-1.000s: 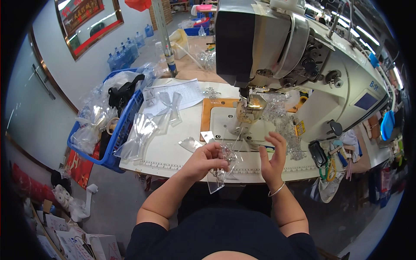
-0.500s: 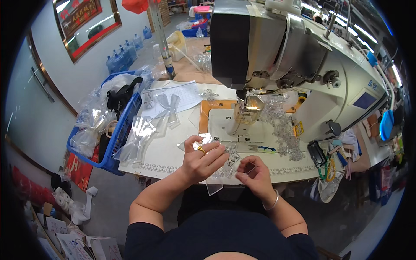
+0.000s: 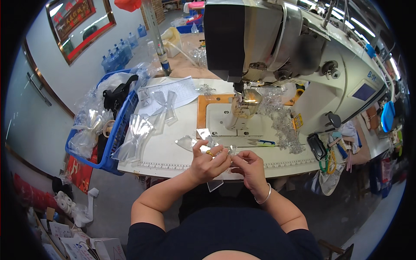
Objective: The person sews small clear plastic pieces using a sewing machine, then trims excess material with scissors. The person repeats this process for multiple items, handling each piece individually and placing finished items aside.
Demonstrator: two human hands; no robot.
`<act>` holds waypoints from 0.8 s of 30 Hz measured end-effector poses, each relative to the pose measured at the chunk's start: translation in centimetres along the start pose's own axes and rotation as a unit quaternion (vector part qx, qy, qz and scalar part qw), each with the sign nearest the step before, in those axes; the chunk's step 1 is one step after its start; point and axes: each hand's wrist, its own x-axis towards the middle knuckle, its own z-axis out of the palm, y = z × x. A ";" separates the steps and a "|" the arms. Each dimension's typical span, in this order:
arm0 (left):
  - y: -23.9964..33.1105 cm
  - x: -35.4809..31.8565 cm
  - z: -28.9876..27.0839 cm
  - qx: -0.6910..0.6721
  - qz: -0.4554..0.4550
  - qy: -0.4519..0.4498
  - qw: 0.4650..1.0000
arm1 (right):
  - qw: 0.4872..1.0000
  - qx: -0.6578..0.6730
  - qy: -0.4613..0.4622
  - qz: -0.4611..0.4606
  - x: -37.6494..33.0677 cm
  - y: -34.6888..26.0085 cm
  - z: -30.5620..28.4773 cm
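Left hand (image 3: 207, 161) and right hand (image 3: 248, 167), fingers pinched together on a small clear plastic piece (image 3: 229, 151), apparently a bow, at the sewing table (image 3: 173, 156) edge.

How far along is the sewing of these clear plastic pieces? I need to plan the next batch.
A heap of clear pieces lies to the right of the needle on the sewing machine, seemingly finished. In hand: the left hand and right hand pinch one small clear piece at the table's front edge, not yet under the needle. Left: clear cut pieces stacked at left.
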 end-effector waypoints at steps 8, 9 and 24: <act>0.8 -0.7 1.1 -0.028 -0.050 0.024 0.998 | 0.997 0.011 0.006 -0.077 0.4 0.5 -0.1; 0.8 -0.8 1.2 -0.030 -0.051 0.029 0.998 | 0.997 0.026 0.009 -0.078 0.4 0.5 0.1; -3.7 2.2 0.0 -0.447 -0.263 -0.274 0.810 | 0.991 -0.064 -0.094 -0.075 0.7 -2.5 -2.0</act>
